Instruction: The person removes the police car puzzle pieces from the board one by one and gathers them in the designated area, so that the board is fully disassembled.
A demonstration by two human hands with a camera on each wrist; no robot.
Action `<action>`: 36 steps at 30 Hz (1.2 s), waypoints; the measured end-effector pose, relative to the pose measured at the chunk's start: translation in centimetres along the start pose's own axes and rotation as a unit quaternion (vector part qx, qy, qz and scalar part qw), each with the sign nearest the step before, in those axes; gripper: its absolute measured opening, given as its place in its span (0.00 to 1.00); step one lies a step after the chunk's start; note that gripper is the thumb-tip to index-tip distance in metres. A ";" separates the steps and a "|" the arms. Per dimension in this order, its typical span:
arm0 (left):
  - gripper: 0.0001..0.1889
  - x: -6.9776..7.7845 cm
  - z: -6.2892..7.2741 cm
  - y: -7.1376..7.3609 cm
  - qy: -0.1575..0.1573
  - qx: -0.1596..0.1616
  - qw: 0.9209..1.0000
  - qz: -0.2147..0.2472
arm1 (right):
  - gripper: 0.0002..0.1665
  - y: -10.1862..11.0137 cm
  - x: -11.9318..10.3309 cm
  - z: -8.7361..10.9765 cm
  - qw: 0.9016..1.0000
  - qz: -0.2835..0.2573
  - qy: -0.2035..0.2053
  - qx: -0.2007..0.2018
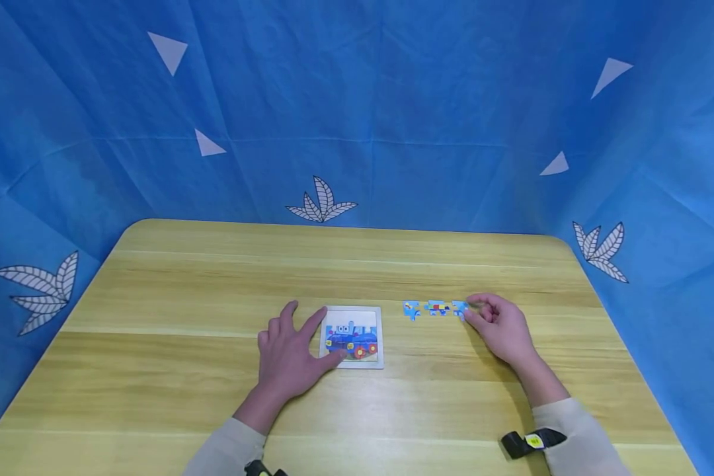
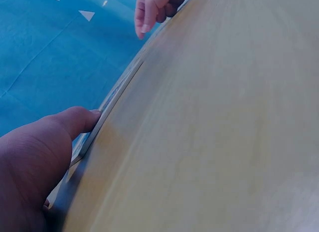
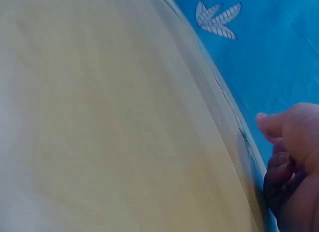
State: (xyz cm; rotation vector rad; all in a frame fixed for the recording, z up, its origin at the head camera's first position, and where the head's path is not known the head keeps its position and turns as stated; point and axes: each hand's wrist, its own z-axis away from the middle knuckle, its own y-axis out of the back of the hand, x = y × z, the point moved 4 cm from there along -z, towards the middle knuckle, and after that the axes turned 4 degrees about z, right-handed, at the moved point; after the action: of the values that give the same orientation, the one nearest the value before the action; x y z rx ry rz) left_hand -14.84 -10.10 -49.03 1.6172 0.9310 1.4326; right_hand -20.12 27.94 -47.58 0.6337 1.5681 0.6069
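A square puzzle tray (image 1: 382, 337) with a pale border lies on the table, partly filled with a picture of a blue tractor with red wheels. My left hand (image 1: 293, 357) is spread at its left side, index finger by the upper left corner and thumb over the lower edge. To the tray's right, a row holds a blue left puzzle piece (image 1: 412, 309), a multicoloured middle piece (image 1: 437, 308) and a blue right piece (image 1: 459, 308). My right hand (image 1: 502, 327) pinches the right piece at its right edge, thumb and index finger bent around it, other fingers curled.
The wooden table (image 1: 214, 277) has rounded far corners. A blue curtain (image 1: 357, 99) with white leaf and triangle prints hangs behind it and along both sides. Black straps with camera mounts, such as the right wrist's mount (image 1: 514, 445), sit over the pale sleeves.
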 end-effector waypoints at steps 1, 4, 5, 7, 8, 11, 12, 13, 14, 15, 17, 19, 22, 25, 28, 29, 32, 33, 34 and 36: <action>0.47 0.0 0.0 0.0 -0.001 0.001 1.000 0.000 | 0.13 -0.2 -0.3 0.2 1.000 -0.016 0.005 0.011; 0.47 0.0 0.0 0.0 -0.003 0.003 1.000 -0.002 | 0.14 -0.9 -1.5 0.9 0.997 -0.065 0.025 0.030; 0.48 0.1 0.0 0.0 -0.003 0.003 1.000 -0.002 | 0.14 -1.2 -2.0 1.2 0.996 -0.076 0.032 0.033; 0.48 0.1 0.0 0.0 -0.003 0.002 1.000 -0.003 | 0.14 -1.7 -3.5 1.7 0.993 -0.099 0.046 0.033; 0.48 0.1 0.0 0.0 -0.002 0.001 1.000 -0.003 | 0.14 -1.8 -4.5 2.0 0.992 -0.111 0.052 0.029; 0.48 0.1 0.0 0.0 0.002 -0.003 1.000 -0.002 | 0.13 -2.2 -7.3 2.8 0.989 -0.132 0.069 0.021; 0.48 0.1 0.0 0.0 0.003 -0.005 1.000 -0.001 | 0.14 -2.3 -8.1 3.0 0.988 -0.138 0.073 0.017; 0.48 0.0 0.0 0.0 0.004 -0.006 1.000 -0.001 | 0.14 -2.5 -8.9 3.3 0.987 -0.140 0.078 0.013; 0.48 0.0 0.0 0.0 0.005 -0.007 1.000 0.000 | 0.14 -2.7 -9.4 3.4 0.987 -0.139 0.084 0.011; 0.48 0.0 0.0 0.1 0.005 -0.006 1.000 0.001 | 0.14 -2.9 -9.9 3.5 0.987 -0.136 0.089 0.010; 0.48 0.0 0.1 0.1 0.006 -0.005 1.000 0.001 | 0.14 -3.6 -10.5 3.6 0.986 -0.132 0.102 0.008; 0.48 0.0 0.1 0.1 0.005 -0.003 1.000 0.000 | 0.15 -4.4 -10.7 3.6 0.985 -0.132 0.114 0.005; 0.48 -0.1 0.1 0.0 0.004 -0.001 1.000 0.000 | 0.16 -5.9 -10.4 3.2 0.982 -0.141 0.123 -0.003; 0.48 -0.1 0.1 -0.1 0.002 0.000 1.000 0.000 | 0.17 -7.3 -10.0 2.8 0.983 -0.136 0.123 -0.016; 0.48 -0.1 0.1 -0.1 0.001 0.002 1.000 -0.001 | 0.17 -8.1 -10.4 2.6 0.983 -0.133 0.125 -0.035; 0.48 -0.1 0.1 -0.1 0.001 0.002 1.000 -0.001 | 0.16 -8.3 -10.6 2.6 0.982 -0.133 0.125 -0.041; 0.49 -0.1 0.0 0.0 0.000 0.003 1.000 0.001 | 0.15 -8.9 -11.1 2.5 0.980 -0.143 0.127 -0.055; 0.49 -0.1 0.0 0.0 0.000 0.003 1.000 0.001 | 0.15 -9.0 -11.3 2.4 0.979 -0.144 0.130 -0.058; 0.50 -0.1 0.0 0.0 0.000 0.002 1.000 0.000 | 0.15 -9.2 -11.4 2.3 0.979 -0.143 0.132 -0.060; 0.50 0.0 0.0 0.0 0.000 0.001 1.000 -0.002 | 0.15 -9.6 -11.7 2.2 0.978 -0.146 0.136 -0.067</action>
State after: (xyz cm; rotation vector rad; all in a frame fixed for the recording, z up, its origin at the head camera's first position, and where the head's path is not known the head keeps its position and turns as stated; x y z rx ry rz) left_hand -14.86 -10.12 -48.99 1.6156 0.9346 1.4291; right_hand -17.51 12.93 -46.27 0.2163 1.8153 0.5875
